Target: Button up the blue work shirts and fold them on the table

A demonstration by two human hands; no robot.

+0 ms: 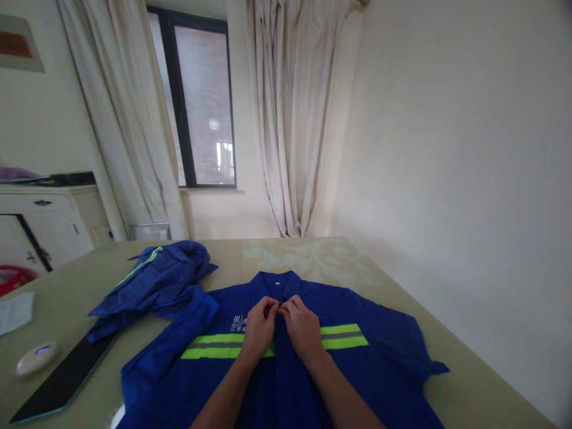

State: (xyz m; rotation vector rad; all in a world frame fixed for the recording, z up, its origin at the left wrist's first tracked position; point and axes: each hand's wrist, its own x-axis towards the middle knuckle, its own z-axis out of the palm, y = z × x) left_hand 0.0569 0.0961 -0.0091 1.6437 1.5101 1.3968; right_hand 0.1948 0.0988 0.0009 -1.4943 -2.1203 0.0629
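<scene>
A blue work jacket (375,333) with yellow-green reflective bands lies spread on the table, its collar toward the far side and its sleeves out to both sides. At the front opening, just below the collar, my left hand (263,325) pinches the jacket's edge. My right hand (300,322) pinches the same place from the other side, fingertips almost meeting those of the left. Whatever small fastening sits between the fingertips is hidden. White printed lettering (236,323) shows on the chest beside my left hand.
A crumpled blue garment (165,280) with a reflective strip lies at the left, partly over a long black board (62,381). Near it are a white oval device (36,358) and a white paper (16,313). The table (313,253) ends near the right wall.
</scene>
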